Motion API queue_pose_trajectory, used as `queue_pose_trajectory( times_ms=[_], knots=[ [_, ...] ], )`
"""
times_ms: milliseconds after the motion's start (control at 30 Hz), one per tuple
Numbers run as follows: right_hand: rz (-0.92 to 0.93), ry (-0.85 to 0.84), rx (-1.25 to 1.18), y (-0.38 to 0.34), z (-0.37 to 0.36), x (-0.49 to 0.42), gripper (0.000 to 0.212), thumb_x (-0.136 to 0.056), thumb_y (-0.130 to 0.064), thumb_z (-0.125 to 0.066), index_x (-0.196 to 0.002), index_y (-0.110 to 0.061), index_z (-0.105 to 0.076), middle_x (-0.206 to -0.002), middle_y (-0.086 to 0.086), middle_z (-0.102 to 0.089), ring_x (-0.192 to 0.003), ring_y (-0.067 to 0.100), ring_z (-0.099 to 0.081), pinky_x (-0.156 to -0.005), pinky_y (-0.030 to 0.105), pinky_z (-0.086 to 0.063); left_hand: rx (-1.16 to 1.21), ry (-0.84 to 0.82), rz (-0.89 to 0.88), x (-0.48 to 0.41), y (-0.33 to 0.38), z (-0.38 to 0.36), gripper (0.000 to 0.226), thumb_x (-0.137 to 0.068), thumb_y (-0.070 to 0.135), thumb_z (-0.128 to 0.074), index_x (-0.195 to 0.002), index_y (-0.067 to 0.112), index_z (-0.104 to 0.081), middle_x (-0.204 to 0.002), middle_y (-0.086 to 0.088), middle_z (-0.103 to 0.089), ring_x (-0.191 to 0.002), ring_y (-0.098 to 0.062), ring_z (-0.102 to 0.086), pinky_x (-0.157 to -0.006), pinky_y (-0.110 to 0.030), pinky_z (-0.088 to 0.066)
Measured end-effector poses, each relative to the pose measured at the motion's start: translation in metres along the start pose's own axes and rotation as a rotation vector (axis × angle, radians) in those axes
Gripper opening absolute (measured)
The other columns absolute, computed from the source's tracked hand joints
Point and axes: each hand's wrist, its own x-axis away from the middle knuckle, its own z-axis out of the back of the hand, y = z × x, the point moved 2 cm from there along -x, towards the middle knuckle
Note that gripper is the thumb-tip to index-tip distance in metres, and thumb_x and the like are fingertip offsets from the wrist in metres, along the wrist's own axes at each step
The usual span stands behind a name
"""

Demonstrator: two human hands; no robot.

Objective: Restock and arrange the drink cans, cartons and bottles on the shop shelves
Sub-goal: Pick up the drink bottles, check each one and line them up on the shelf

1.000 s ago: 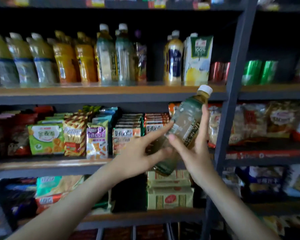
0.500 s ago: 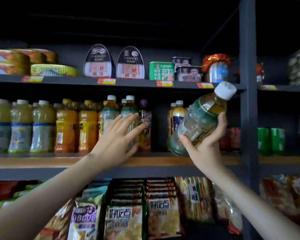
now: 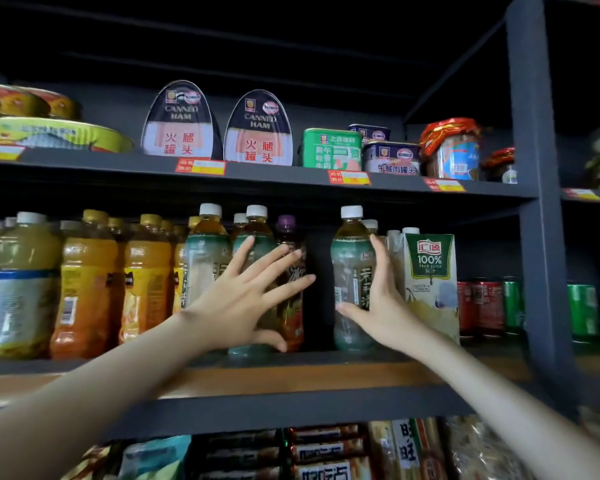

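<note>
the tea bottle (image 3: 352, 282) now stands upright on the drinks shelf (image 3: 291, 375), where half a second ago it was in the air, tilted, in front of this same shelf. it sits just beside the juice carton (image 3: 430, 271), on the carton's left, and there is a dark gap between it and the purple-capped bottle (image 3: 286, 233). the right hand (image 3: 385, 306) is around it, the thumb on the front left of the label and the fingers (image 3: 378, 258) reaching along the right side, between bottle and carton, so the grip is not yet released. the left hand (image 3: 246, 296) has moved forward too: before it hovered in front of the row, now its fingers are straight and spread wide, lying against the purple-capped bottle and the white-capped tea bottles (image 3: 205, 258) next to it, holding nothing. i think it steadies these neighbours. for the task this means one bottle is placed, of the same kind as the white-capped ones, but apart from them by the gap. in my judgement the next thing is to let go and close the row, sliding with care, because tall bottles standing close can tip over
</note>
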Motion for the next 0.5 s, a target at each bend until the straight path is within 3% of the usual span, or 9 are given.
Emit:
queue_pose_trajectory(
  times_ms=[167, 300, 367, 433, 500],
  knots=[
    [-0.157, -0.135, -0.098, 0.01, -0.01, -0.023, 0.111, -0.089, -0.023, -0.069, -0.144, -0.043, 0.025, -0.159, 0.002, 0.022, -0.148, 0.019, 0.006, -0.117, 0.039, -0.008, -0.048, -0.001, -0.019, -0.002, 0.002, -0.006, 0.095, -0.077, 0.084, -0.03, -0.152, 0.026, -0.028, -0.155, -0.016, -0.029, -0.144, -0.029, -0.019, -0.115, -0.059, 0.003],
    [-0.164, -0.15, -0.074, 0.009, -0.018, -0.03, 0.123, -0.081, -0.023, -0.078, -0.145, -0.044, 0.025, -0.159, 0.005, 0.012, -0.147, 0.025, -0.009, -0.114, 0.039, -0.018, -0.06, 0.028, -0.05, 0.001, 0.002, -0.006, 0.089, -0.082, 0.079, -0.033, -0.152, 0.024, -0.028, -0.155, -0.015, -0.03, -0.144, -0.029, -0.02, -0.115, -0.058, -0.001],
    [-0.164, -0.17, 0.028, 0.006, -0.017, -0.027, 0.132, -0.076, -0.022, -0.082, -0.141, -0.051, 0.028, -0.158, 0.004, 0.012, -0.146, 0.028, -0.011, -0.112, 0.042, -0.025, -0.067, 0.036, -0.059, 0.005, 0.002, -0.005, 0.086, -0.086, 0.077, -0.031, -0.153, 0.023, -0.025, -0.155, -0.015, -0.03, -0.144, -0.029, -0.02, -0.115, -0.057, -0.003],
    [-0.106, -0.226, 0.256, 0.003, -0.011, -0.022, 0.136, -0.073, -0.027, -0.084, -0.132, -0.06, 0.034, -0.154, -0.003, 0.031, -0.148, 0.028, 0.005, -0.112, 0.047, -0.027, -0.077, 0.045, -0.064, 0.008, 0.002, -0.005, 0.084, -0.088, 0.075, -0.031, -0.153, 0.023, -0.025, -0.155, -0.015, -0.03, -0.144, -0.029, -0.021, -0.116, -0.057, -0.006],
    [-0.003, -0.272, 0.509, 0.001, -0.004, -0.018, 0.136, -0.07, -0.037, -0.085, -0.131, -0.058, 0.036, -0.143, -0.012, 0.049, -0.145, 0.024, 0.021, -0.114, 0.05, -0.025, -0.088, 0.047, -0.067, 0.008, 0.002, -0.005, 0.081, -0.089, 0.073, -0.032, -0.152, 0.023, -0.03, -0.155, -0.015, -0.031, -0.144, -0.029, -0.022, -0.115, -0.058, -0.008]
  ],
)
